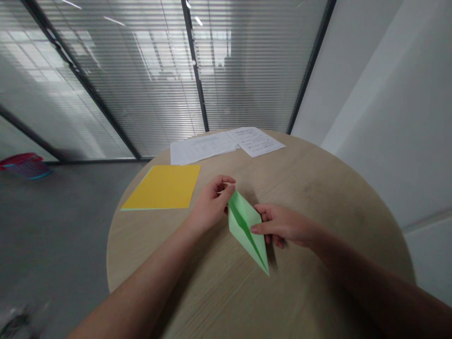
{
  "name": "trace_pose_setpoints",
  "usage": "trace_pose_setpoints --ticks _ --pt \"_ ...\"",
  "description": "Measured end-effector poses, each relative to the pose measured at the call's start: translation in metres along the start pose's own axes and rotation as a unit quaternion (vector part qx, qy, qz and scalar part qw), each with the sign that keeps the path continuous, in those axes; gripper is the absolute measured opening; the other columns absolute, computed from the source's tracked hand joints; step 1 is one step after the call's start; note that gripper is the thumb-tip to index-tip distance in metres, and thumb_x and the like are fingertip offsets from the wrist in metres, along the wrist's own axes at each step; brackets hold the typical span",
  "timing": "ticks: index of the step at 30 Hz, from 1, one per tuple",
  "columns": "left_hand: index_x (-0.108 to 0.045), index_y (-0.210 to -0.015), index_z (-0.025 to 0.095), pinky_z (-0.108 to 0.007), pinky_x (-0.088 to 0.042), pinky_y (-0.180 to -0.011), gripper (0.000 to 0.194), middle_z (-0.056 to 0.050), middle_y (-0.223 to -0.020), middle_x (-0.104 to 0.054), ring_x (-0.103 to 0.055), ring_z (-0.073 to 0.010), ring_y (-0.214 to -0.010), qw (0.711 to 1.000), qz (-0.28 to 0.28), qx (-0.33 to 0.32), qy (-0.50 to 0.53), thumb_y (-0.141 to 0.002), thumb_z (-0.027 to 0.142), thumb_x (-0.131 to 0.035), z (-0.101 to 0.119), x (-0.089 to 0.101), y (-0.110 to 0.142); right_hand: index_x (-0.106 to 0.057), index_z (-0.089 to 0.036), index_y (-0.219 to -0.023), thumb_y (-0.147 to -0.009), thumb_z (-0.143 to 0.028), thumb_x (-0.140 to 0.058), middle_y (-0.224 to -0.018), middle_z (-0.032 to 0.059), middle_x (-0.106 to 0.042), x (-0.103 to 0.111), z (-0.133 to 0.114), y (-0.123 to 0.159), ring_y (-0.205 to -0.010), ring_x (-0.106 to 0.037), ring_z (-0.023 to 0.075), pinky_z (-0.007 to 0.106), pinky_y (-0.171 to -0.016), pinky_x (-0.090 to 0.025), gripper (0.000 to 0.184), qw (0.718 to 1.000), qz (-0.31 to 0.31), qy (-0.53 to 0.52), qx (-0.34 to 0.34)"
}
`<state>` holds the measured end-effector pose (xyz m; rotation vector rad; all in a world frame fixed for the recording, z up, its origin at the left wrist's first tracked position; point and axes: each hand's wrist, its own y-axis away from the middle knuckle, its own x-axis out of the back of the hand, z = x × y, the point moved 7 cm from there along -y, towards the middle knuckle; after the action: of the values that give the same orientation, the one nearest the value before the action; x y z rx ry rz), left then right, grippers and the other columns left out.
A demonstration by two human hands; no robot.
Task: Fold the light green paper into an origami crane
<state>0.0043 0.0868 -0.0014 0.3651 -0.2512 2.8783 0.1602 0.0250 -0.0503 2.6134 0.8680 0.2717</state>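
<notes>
A folded piece of light green paper [252, 214], long and diamond-shaped, is held above the table. A darker gap runs lengthwise between its two folded flaps, and its lower tip points toward me. My left hand [213, 200] pinches the upper tip between thumb and fingers. On the right edge, my right hand [282, 223] grips the paper, its thumb on the front face and its other fingers partly behind. The fingertips behind the paper are hidden.
On the round wooden table [335, 197], a yellow sheet stack [162, 187] with a green edge lies at the left. White printed papers [205, 147] lie at the far edge. A red and blue basket [28, 165] stands on the floor, before a glass partition with blinds [148, 94].
</notes>
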Motion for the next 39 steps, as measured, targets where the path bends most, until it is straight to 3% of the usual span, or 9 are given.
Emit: trace_pose_setpoints --ticks 3,6,11,14,20,24,28,34,39 --pt "-0.057 -0.123 0.019 -0.032 -0.054 -0.070 0.030 -0.009 -0.110 -0.066 -0.065 -0.0192 -0.088 0.983 0.098 -0.079 -0.131 -0.098 0.034 -0.050 0.019 0.013 0.007 -0.054 -0.017 -0.105 -0.090 -0.032 -0.063 -0.058 -0.0075 -0.058 0.005 0.003 -0.001 -0.034 -0.046 0.0043 0.013 -0.032 -0.031 0.023 1.000 0.020 0.015 -0.007" --pt "-0.059 -0.110 0.017 -0.038 -0.052 -0.082 0.018 -0.011 -0.108 -0.065 -0.062 -0.0223 -0.096 0.922 0.173 -0.183 -0.294 -0.098 0.027 -0.050 0.050 0.016 0.034 -0.054 -0.017 -0.113 -0.092 -0.031 -0.060 -0.056 -0.0075 -0.058 0.010 0.005 0.000 -0.033 -0.045 0.0052 0.014 -0.033 -0.032 0.025 0.999 0.038 0.022 -0.014" --pt "-0.059 -0.089 0.017 -0.037 -0.052 -0.074 0.015 -0.007 -0.083 -0.062 -0.058 -0.0221 -0.081 0.883 -0.003 -0.252 -0.396 -0.097 0.021 -0.047 0.044 -0.017 0.081 -0.052 -0.017 -0.129 -0.096 -0.030 -0.055 -0.056 -0.0064 -0.059 0.016 0.005 0.002 -0.035 -0.046 0.0063 0.014 -0.035 -0.034 0.035 0.998 0.045 0.039 -0.020" --pt "-0.063 -0.104 0.016 -0.040 -0.054 -0.087 0.016 -0.011 -0.105 -0.068 -0.061 -0.0243 -0.098 0.891 -0.062 -0.245 -0.377 -0.097 0.017 -0.049 0.024 -0.031 0.088 -0.052 -0.018 -0.135 -0.100 -0.029 -0.048 -0.053 -0.0065 -0.055 0.016 0.005 0.004 -0.036 -0.046 0.0073 0.015 -0.036 -0.033 0.036 0.995 0.038 0.079 -0.042" --pt "-0.066 -0.102 0.015 -0.046 -0.054 -0.093 0.012 -0.012 -0.108 -0.068 -0.060 -0.0267 -0.103 0.888 -0.093 -0.246 -0.377 -0.096 0.022 -0.057 0.009 -0.047 0.068 -0.058 -0.018 -0.134 -0.096 -0.024 -0.055 -0.065 -0.0034 -0.059 0.021 -0.006 0.007 -0.049 -0.048 0.0074 0.019 -0.049 -0.036 0.038 0.967 0.098 0.234 0.000" --pt "-0.068 -0.099 0.016 -0.046 -0.054 -0.093 0.012 -0.012 -0.109 -0.067 -0.058 -0.0278 -0.106 0.876 -0.103 -0.267 -0.388 -0.094 0.026 -0.063 0.009 -0.047 0.069 -0.062 -0.019 -0.129 -0.090 -0.027 -0.066 -0.097 0.0062 -0.069 0.026 -0.017 0.016 -0.083 -0.063 0.0163 0.026 -0.074 -0.047 0.039 0.892 0.192 0.397 0.101" --pt "-0.070 -0.092 0.016 -0.043 -0.054 -0.087 0.013 -0.010 -0.100 -0.067 -0.058 -0.0275 -0.099 0.849 -0.106 -0.279 -0.435 -0.095 0.025 -0.062 0.009 -0.047 0.074 -0.060 -0.020 -0.130 -0.092 -0.019 -0.064 -0.131 0.0101 -0.061 0.015 -0.023 0.031 -0.122 -0.056 0.0229 0.039 -0.107 -0.045 0.039 0.824 0.194 0.473 0.244" --pt "-0.071 -0.085 0.016 -0.035 -0.051 -0.071 0.020 -0.007 -0.084 -0.068 -0.058 -0.0224 -0.079 0.816 -0.133 -0.293 -0.481 -0.098 0.021 -0.056 0.012 -0.056 0.080 -0.073 -0.018 -0.102 -0.097 -0.026 -0.060 -0.120 0.0114 -0.063 0.008 -0.013 0.039 -0.113 -0.058 0.0243 0.042 -0.099 -0.049 0.016 0.771 0.177 0.528 0.308" --pt "-0.069 -0.086 0.015 -0.038 -0.055 -0.076 0.023 -0.008 -0.088 -0.069 -0.061 -0.0247 -0.086 0.839 -0.137 -0.271 -0.451 -0.097 0.033 -0.061 0.014 -0.055 0.085 -0.075 -0.021 -0.104 -0.098 -0.038 -0.061 -0.119 0.0108 -0.063 0.004 -0.007 0.044 -0.110 -0.058 0.0242 0.042 -0.097 -0.048 0.024 0.768 0.169 0.522 0.331"
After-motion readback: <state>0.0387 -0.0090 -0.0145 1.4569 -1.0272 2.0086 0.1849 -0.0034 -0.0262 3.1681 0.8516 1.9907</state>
